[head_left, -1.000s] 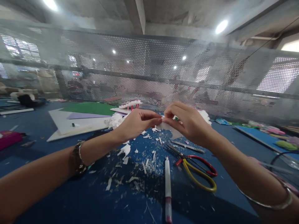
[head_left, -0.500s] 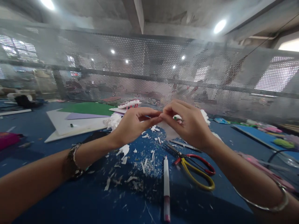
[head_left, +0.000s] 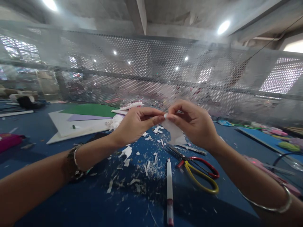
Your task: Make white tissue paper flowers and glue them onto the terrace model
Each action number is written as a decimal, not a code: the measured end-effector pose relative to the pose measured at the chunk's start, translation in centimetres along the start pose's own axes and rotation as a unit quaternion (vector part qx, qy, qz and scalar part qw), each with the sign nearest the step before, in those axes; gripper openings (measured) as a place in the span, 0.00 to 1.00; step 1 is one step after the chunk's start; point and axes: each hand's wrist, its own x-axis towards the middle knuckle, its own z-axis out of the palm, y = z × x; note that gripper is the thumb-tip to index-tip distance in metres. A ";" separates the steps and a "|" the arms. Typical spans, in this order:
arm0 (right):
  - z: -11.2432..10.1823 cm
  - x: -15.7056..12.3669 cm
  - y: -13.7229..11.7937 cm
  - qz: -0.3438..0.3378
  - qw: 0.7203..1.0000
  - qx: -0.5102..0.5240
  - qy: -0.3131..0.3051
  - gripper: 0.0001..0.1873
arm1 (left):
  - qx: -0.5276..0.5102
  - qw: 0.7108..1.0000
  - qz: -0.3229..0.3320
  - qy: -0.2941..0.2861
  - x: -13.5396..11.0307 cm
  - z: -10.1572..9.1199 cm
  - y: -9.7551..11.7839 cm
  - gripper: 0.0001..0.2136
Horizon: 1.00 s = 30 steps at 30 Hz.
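Note:
Both hands meet above a blue table [head_left: 71, 201]. My left hand [head_left: 134, 124] and my right hand [head_left: 193, 123] each pinch the top edge of a small white piece of paper [head_left: 175, 134], fingertips almost touching. The paper hangs down below my right hand. Under the hands lie many white paper scraps [head_left: 139, 160]. A white pen with a pink end [head_left: 169, 186] and scissors with red and yellow handles [head_left: 200, 171] lie on the table just below my right hand.
White, purple and green sheets [head_left: 80, 121] lie at the back left, with a white frilly paper model [head_left: 130, 107] behind them. A perforated metal screen [head_left: 151, 72] closes the far side. Coloured craft bits [head_left: 272, 130] lie at right, a pink pouch [head_left: 9, 140] at left.
The hands have stayed together, shifting slightly; my right hand has turned so that more of the white paper shows hanging below it.

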 end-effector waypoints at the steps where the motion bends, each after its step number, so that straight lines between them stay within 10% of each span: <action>1: 0.0 0.0 0.0 0.009 1.000 0.017 -0.004 0.05 | 0.000 1.000 0.005 0.000 0.0 0.0 0.0 0.06; 16: 0.1 -0.2 -1.2 0.050 0.988 0.145 0.019 0.04 | 0.085 0.977 0.197 -0.020 -0.1 -1.1 -0.2 0.05; 30: 0.1 -0.2 -2.3 0.067 0.983 0.169 0.022 0.04 | 0.032 0.988 0.149 -0.034 -0.1 -1.5 0.7 0.02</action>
